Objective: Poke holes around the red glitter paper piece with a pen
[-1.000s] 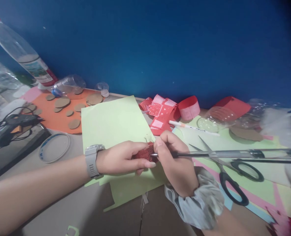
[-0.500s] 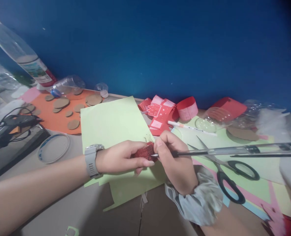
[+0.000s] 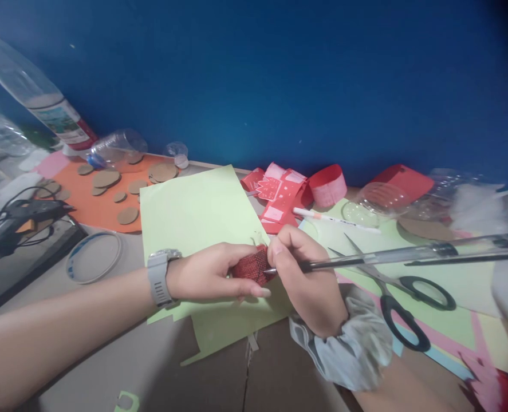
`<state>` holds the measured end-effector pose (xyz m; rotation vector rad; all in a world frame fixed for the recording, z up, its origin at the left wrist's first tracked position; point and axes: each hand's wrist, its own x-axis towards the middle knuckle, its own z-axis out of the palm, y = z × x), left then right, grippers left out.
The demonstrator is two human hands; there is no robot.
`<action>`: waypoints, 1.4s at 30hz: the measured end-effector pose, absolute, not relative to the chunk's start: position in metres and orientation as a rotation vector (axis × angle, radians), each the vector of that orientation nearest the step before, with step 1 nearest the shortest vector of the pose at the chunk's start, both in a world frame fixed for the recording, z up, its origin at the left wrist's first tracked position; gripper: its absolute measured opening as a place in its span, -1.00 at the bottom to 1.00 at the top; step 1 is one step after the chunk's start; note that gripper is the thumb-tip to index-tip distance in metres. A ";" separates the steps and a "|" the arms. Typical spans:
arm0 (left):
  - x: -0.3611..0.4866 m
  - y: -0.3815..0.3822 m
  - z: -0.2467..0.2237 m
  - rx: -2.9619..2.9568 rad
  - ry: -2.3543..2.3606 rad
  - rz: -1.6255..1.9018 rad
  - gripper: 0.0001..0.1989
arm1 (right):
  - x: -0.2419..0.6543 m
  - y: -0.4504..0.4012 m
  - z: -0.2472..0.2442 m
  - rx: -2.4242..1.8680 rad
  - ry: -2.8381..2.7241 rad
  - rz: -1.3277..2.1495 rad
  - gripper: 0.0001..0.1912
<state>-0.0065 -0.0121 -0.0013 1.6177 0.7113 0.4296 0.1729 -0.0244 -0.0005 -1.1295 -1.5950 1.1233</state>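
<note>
Head view: left hand [image 3: 213,272] clasps red patterned piece [image 3: 249,265] between thumb and fingers, right hand [image 3: 307,280] gripping a pen [image 3: 380,256] just beside it.

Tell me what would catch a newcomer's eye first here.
Probably the deep blue wall, which fills the upper part of the view. Next, the two hands at the centre: the left hand grips a small red patterned piece, while the right hand holds a long pen-like tool stretching toward the right edge. Open black-handled scissors lie on coloured paper beyond the right wrist.
</note>
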 end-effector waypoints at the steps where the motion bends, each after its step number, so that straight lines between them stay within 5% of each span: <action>1: -0.007 -0.012 -0.002 1.619 0.708 0.433 -0.74 | 0.173 -0.025 0.000 -1.130 -1.599 1.121 -0.75; 42: -0.006 -0.012 0.000 1.602 0.700 0.431 -0.73 | 0.171 -0.025 0.000 -1.135 -1.623 1.099 -0.74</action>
